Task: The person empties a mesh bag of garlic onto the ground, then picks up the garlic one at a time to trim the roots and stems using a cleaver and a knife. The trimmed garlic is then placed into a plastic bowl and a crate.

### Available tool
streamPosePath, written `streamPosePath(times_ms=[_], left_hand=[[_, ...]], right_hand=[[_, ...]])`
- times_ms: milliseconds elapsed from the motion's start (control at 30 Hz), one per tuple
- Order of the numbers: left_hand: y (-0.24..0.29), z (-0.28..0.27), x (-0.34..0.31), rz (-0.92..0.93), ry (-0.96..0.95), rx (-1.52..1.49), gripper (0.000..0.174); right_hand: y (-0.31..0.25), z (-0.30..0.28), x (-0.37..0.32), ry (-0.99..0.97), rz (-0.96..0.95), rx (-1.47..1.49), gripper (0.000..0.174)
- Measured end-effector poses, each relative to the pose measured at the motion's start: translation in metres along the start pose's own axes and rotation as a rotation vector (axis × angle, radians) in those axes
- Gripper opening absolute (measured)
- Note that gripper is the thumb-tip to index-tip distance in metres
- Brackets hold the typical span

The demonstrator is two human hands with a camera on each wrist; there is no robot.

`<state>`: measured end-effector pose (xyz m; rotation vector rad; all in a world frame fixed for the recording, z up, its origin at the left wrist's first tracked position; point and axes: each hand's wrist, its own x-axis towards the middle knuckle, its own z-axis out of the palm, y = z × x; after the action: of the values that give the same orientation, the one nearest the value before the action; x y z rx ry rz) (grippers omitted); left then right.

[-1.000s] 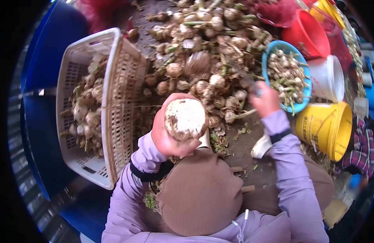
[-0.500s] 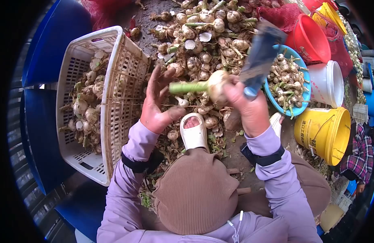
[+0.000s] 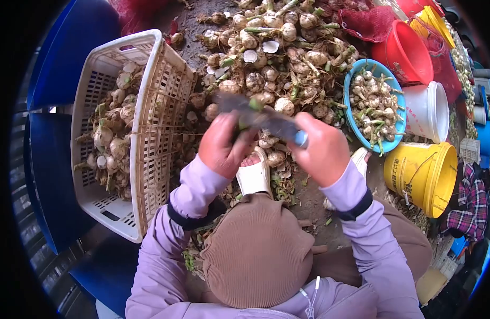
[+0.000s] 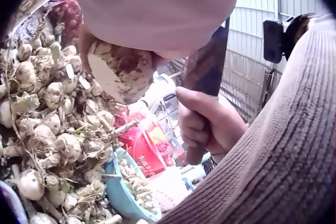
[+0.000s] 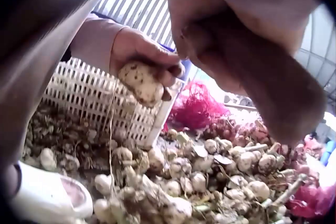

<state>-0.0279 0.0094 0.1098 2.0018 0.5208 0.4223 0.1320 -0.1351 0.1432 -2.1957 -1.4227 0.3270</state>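
Observation:
In the head view my left hand (image 3: pixel 223 146) grips a garlic bulb, mostly hidden there by the fingers. The right wrist view shows that bulb (image 5: pixel 140 82) as pale with brown specks; in the left wrist view it has a flat whitish face smeared with dirt. My right hand (image 3: pixel 324 151) holds a broad-bladed knife by its handle. The dark blade (image 3: pixel 274 123), blurred, stretches across toward the left fingers, with a bit of green stalk showing beside it. Below both hands lies a heap of garlic bulbs (image 3: pixel 255 80) with roots and stalks.
A white plastic crate (image 3: pixel 154 106) with garlic inside stands at the left. To the right are a blue basin (image 3: pixel 347 101) of smaller garlic, a red bucket (image 3: pixel 401 50), a white bucket (image 3: pixel 433 111) and a yellow bucket (image 3: pixel 415 175). My pale shoe (image 3: pixel 254 178) is under the hands.
Half a second ago the right hand held both the knife and a green-stalked garlic bulb, with the left hand open. Now the left hand grips a bulb, and the knife has swung down left toward it.

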Motion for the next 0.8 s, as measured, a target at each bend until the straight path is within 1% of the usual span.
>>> streamPosePath(times_ms=[33, 67, 100, 133, 167, 200, 233, 267, 300, 333, 400, 433, 467, 500, 533, 567, 600, 633, 667, 700, 733, 800], left_hand=[[0.01, -0.005, -0.001, 0.072, 0.06, -0.003, 0.02], [0.011, -0.015, -0.005, 0.069, 0.058, 0.009, 0.02], [0.008, -0.024, -0.014, 0.055, 0.084, 0.021, 0.021], [0.007, -0.037, -0.021, 0.082, 0.105, 0.108, 0.022], [0.016, -0.05, -0.028, -0.004, 0.169, 0.081, 0.018], [0.024, -0.065, -0.032, -0.11, 0.232, -0.16, 0.018], [0.013, -0.088, -0.038, -0.008, 0.347, -0.063, 0.024], [-0.004, -0.114, -0.045, 0.051, 0.466, -0.111, 0.033], [0.007, -0.127, -0.045, 0.083, 0.563, 0.209, 0.042], [0.013, -0.136, -0.043, 0.146, 0.617, 0.743, 0.05], [0.019, -0.126, -0.04, 0.172, 0.593, 0.67, 0.058], [0.017, -0.114, -0.04, 0.213, 0.502, 0.586, 0.064], [0.021, -0.095, -0.041, 0.175, 0.377, 0.51, 0.065], [0.028, -0.079, -0.035, 0.113, 0.167, 0.304, 0.063], [0.019, -0.052, -0.031, -0.041, 0.125, -0.179, 0.06], [-0.002, -0.035, -0.026, -0.139, 0.037, -0.342, 0.061], [-0.017, -0.015, -0.02, -0.29, 0.019, -0.35, 0.064], [-0.029, -0.001, -0.011, -0.359, -0.075, -0.194, 0.067], [-0.045, 0.014, -0.005, -0.334, -0.121, -0.096, 0.077], [-0.044, 0.024, 0.006, -0.332, -0.179, -0.105, 0.078], [-0.041, 0.032, 0.015, -0.331, -0.243, -0.111, 0.08], [-0.059, 0.05, 0.03, -0.292, -0.346, -0.13, 0.08]], right_hand=[[0.021, 0.005, -0.005, -0.051, 0.147, -0.045, 0.018], [0.04, 0.008, -0.012, -0.018, 0.23, -0.048, 0.02], [0.046, 0.007, -0.012, 0.035, 0.265, 0.034, 0.024], [0.05, 0.007, -0.019, 0.083, 0.323, 0.12, 0.028], [0.053, 0.01, -0.024, 0.097, 0.377, 0.127, 0.032], [0.059, 0.016, -0.019, 0.123, 0.414, 0.134, 0.036], [0.071, 0.029, -0.015, 0.122, 0.438, 0.073, 0.039], [0.077, 0.042, -0.01, 0.122, 0.436, 0.074, 0.039], [0.079, 0.057, -0.002, 0.109, 0.489, 0.055, 0.04], [0.081, 0.073, 0.005, 0.092, 0.544, 0.038, 0.042], [0.088, 0.11, 0.023, 0.133, 0.625, 0.152, 0.046], [0.094, 0.129, 0.033, 0.167, 0.658, 0.157, 0.048], [0.093, 0.139, 0.041, 0.194, 0.677, 0.107, 0.046], [0.099, 0.149, 0.048, 0.216, 0.714, 0.094, 0.044], [0.103, 0.156, 0.051, 0.239, 0.754, 0.076, 0.043], [0.096, 0.148, 0.051, 0.219, 0.752, 0.135, 0.041], [0.084, 0.134, 0.05, 0.203, 0.745, 0.19, 0.039], [0.074, 0.12, 0.044, 0.21, 0.66, 0.325, 0.034], [0.064, 0.112, 0.036, 0.273, 0.492, 0.389, 0.029], [0.048, 0.095, 0.029, 0.278, 0.358, 0.332, 0.026], [0.03, 0.076, 0.021, 0.262, 0.2, 0.302, 0.025], [0.008, 0.048, 0.008, 0.15, 0.011, 0.405, 0.028]])
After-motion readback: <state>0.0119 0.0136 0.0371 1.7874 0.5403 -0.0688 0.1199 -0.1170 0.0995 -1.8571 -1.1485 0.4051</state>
